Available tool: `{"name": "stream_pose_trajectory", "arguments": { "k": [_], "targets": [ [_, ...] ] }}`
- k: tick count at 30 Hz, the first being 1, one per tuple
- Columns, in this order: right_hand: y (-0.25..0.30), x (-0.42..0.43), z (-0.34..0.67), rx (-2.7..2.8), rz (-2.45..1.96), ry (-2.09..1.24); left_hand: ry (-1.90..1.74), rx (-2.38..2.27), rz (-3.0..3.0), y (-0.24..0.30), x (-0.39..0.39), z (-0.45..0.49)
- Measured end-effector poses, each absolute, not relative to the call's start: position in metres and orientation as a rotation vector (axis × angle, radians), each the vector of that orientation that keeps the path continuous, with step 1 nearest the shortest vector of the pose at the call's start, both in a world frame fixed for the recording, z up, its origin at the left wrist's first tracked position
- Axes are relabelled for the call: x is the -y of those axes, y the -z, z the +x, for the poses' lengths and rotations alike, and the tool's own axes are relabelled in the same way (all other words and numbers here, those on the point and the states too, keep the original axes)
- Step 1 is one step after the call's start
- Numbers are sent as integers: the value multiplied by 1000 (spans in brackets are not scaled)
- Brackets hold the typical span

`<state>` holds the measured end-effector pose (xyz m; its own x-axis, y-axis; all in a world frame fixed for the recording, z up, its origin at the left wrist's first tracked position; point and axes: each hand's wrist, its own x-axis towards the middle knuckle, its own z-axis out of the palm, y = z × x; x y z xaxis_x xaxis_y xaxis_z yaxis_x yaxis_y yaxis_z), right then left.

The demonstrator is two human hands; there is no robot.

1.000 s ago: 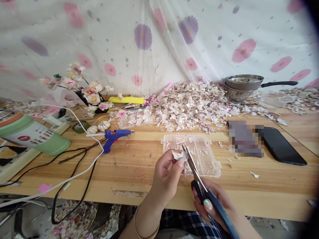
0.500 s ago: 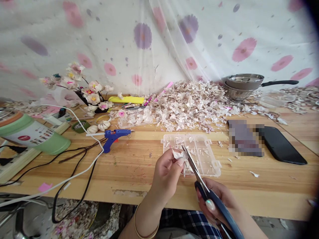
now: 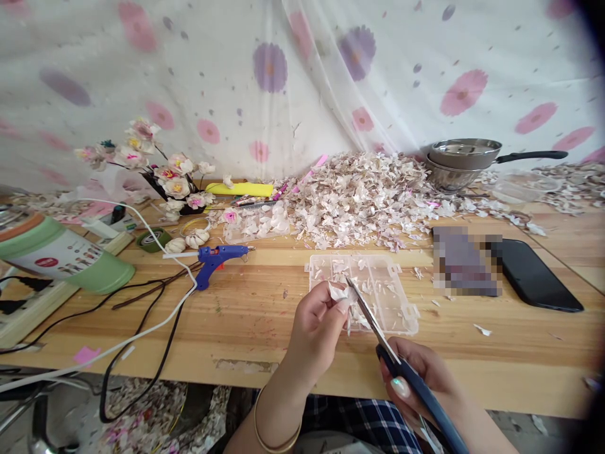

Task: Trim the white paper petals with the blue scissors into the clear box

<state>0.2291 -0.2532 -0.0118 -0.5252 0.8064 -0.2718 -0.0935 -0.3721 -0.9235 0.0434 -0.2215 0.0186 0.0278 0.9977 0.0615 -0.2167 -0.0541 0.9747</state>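
My left hand (image 3: 319, 328) pinches a thin, whitish petal-like piece (image 3: 341, 294) between thumb and fingers. Dark-handled scissors (image 3: 378, 331) are gripped in my right hand (image 3: 420, 375), with their blades pointing up and left beside that piece. The blades look nearly closed, and their tips touch or overlap the piece's right edge. Just beneath both hands lies a clear plastic compartment box (image 3: 392, 284) with small white scraps scattered over it.
A large heap of whitish pieces (image 3: 354, 202) covers the table's back. At left are a blue glue gun (image 3: 212, 261), cords, a green tumbler (image 3: 70, 258) and artificial flowers (image 3: 174, 183). A phone (image 3: 539, 274) lies at right; pans (image 3: 460, 164) stand behind.
The scissors and my right hand have shifted slightly right and down, and the blades look a little more closed. My left hand stays nearly still with the piece.
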Motion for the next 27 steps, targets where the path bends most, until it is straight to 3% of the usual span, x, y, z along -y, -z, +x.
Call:
{"name": "stream_pose_trajectory", "arguments": {
  "k": [4,9,14,22,27],
  "targets": [
    [10,251,228,1209,-993,-1906,-1276,-979,1096,-17,219,37],
    [3,241,215,1125,-906,-1564,-918,-753,1071,-18,216,32],
    [-12,237,202,1062,-1045,-1463,-658,-755,1157,-22,218,32],
    [-18,240,193,991,-1195,-1332,-645,-732,1141,-15,220,31],
    [-20,239,184,943,-1265,-1007,-704,-748,1154,-17,222,36]
  ]
}}
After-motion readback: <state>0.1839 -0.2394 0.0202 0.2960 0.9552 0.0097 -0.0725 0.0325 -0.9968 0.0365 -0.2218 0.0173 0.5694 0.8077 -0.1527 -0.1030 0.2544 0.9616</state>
